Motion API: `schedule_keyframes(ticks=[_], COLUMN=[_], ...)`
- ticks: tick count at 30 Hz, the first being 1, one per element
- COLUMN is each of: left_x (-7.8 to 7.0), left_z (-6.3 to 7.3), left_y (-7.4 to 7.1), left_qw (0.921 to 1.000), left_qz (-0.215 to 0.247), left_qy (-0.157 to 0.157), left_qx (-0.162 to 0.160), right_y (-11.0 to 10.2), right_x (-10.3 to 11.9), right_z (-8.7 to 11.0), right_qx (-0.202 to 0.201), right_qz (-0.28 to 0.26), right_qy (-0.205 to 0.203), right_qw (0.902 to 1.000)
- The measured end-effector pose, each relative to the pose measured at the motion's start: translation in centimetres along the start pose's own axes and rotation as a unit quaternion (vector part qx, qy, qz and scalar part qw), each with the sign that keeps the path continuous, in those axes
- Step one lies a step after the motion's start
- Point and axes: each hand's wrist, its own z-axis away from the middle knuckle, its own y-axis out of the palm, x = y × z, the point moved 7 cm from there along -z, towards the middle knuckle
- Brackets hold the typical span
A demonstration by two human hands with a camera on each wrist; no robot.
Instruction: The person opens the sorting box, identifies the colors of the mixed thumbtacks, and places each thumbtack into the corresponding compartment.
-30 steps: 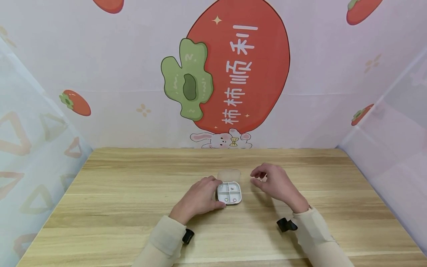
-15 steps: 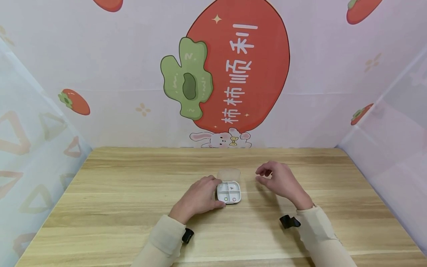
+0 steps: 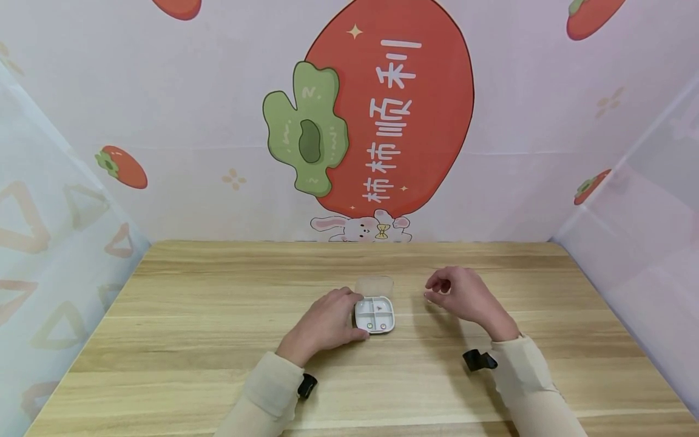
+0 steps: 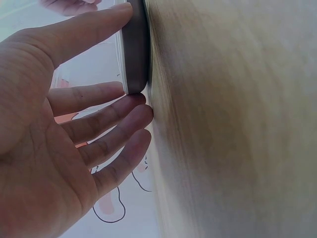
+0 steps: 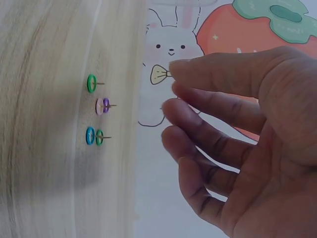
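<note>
A small white pill box [image 3: 367, 317] with a dark underside lies on the table, its translucent lid [image 3: 374, 285] folded back. Inside, a cross divider separates compartments; tiny round thumbtacks [image 3: 383, 326] show in the two near ones and a small pin shape in the far right one. My left hand [image 3: 326, 323] holds the box from the left, thumb at its near edge, fingertips at the far one. My right hand [image 3: 461, 295] hovers to its right with bent fingers, thumb and forefinger tips close, nothing visible between. Below it, coloured thumbtacks [image 5: 91, 83] stand points up.
The wooden table [image 3: 229, 291] reaches back to a wall cloth [image 3: 207, 200] printed with persimmons and a rabbit. More cloth hangs along both sides. A black strap piece [image 3: 307, 386] sits at the left wrist, another [image 3: 479, 360] at the right.
My right hand has drifted to the right, away from the pill box. The left hand and the box have stayed in place.
</note>
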Motion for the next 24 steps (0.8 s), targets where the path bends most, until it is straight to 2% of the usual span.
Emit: schedule_keyframes(ticks=[14,24], left_x=[0.1,0.1], left_z=[0.0,-0.1], left_y=[0.1,0.1], left_qw=[1.0000,1.0000], left_qz=[-0.003,0.001], left_qy=[0.004,0.003], left_qx=[-0.002,-0.001], right_y=[0.7,1.4], right_x=[-0.2,-0.1], right_z=[0.1,0.1], right_qx=[0.039,0.059], right_qz=[0.038,0.050], right_qy=[-0.018,-0.012], right_qw=[0.9983,0.9969])
